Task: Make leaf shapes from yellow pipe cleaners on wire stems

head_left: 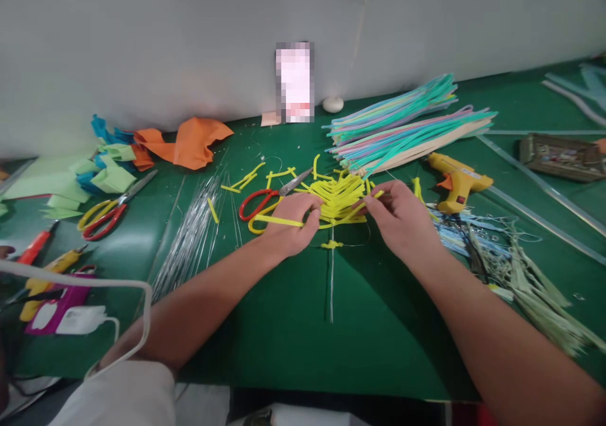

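A leaf-like piece of yellow pipe cleaners [336, 195] lies on the green table, with rows of short strips along a wire stem [332, 287] that points toward me. At its left edge my left hand [296, 221] is closed on a yellow pipe cleaner that loops out to the left. On the other side, my right hand [392, 214] pinches the end of a yellow strip between thumb and fingers. Red-handled scissors [269, 199] lie just beyond my left hand. A small yellow twist [331, 245] sits on the stem below the leaf shape.
Pipe cleaner bundles [407, 126] lie at the back, near a propped phone [295, 82]. A yellow glue gun [459, 183] and green fibres [544, 293] are at right. Left are thin wires [194, 233], more scissors [116, 208], orange paper [194, 142] and a white cable [146, 312].
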The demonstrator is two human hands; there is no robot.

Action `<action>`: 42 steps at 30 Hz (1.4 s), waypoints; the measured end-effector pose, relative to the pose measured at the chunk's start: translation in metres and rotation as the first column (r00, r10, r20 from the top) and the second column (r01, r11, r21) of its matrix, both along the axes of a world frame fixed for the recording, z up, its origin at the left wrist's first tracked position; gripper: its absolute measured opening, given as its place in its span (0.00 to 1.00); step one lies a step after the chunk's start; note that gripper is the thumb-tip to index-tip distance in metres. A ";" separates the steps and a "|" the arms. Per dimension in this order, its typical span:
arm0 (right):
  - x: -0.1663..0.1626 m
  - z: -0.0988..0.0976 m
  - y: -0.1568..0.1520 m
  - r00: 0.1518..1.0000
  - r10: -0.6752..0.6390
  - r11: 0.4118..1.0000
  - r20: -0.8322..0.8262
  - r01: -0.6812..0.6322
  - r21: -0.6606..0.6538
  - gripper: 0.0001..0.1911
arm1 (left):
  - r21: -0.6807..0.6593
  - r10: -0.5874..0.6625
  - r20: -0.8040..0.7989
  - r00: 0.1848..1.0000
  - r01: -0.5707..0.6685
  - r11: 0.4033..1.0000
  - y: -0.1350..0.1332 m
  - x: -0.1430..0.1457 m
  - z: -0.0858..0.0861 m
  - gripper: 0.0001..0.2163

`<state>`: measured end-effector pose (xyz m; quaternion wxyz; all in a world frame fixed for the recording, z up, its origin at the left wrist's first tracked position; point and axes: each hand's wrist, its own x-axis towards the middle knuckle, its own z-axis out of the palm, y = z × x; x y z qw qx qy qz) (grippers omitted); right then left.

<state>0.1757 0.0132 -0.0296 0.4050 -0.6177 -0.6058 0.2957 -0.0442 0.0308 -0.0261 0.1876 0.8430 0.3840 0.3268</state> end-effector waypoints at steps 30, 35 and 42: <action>-0.037 0.007 -0.029 0.860 0.241 0.947 -0.450 -0.107 0.302 0.03 | 0.067 0.155 -0.344 0.926 -0.140 0.988 0.007 0.019 -0.018 0.20; -0.037 0.009 -0.029 0.857 0.241 0.948 -0.456 -0.108 0.299 0.03 | 0.092 0.173 -0.400 0.900 -0.148 0.985 0.003 0.023 -0.014 0.21; -0.039 0.005 -0.033 0.854 0.233 0.943 -0.464 -0.080 0.324 0.04 | 0.095 0.184 -0.412 0.892 -0.159 0.983 0.003 0.026 -0.015 0.20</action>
